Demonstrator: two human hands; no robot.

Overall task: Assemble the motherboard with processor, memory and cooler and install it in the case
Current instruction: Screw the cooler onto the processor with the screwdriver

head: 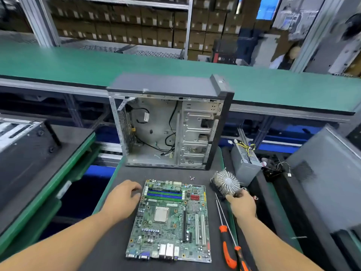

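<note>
Shelving [121, 22] stacked with brown cartons fills the back, behind a long green conveyor belt [78, 63]. On the dark table [125, 173] stands the computer case [168, 122], upright with its side open toward the viewer, loose black cables hanging inside and drive bays at the right. A grey side panel [328, 178] leans at the far right, and a power supply [245, 163] with yellow and black wires sits just right of the case.

Nearer, the motherboard [170, 222] lies flat on the table in front of the case, apart from it. Its processor [161, 215] sits in the socket at mid-board, and memory sticks [165, 193] fill the green and blue slots near the far edge. The cooler [226, 183], a round finned heatsink on a black base, is tilted just beyond the board's far right corner.

The right hand [242, 204] has its grip closed on the cooler's near edge. The left hand [123, 196] rests on the table with fingers loosely curled by the board's far left corner, its grip released and holding nothing. Two orange-handled screwdrivers [227, 245] lie right of the board, and a few small screws [191, 178] lie between board and case.
</note>
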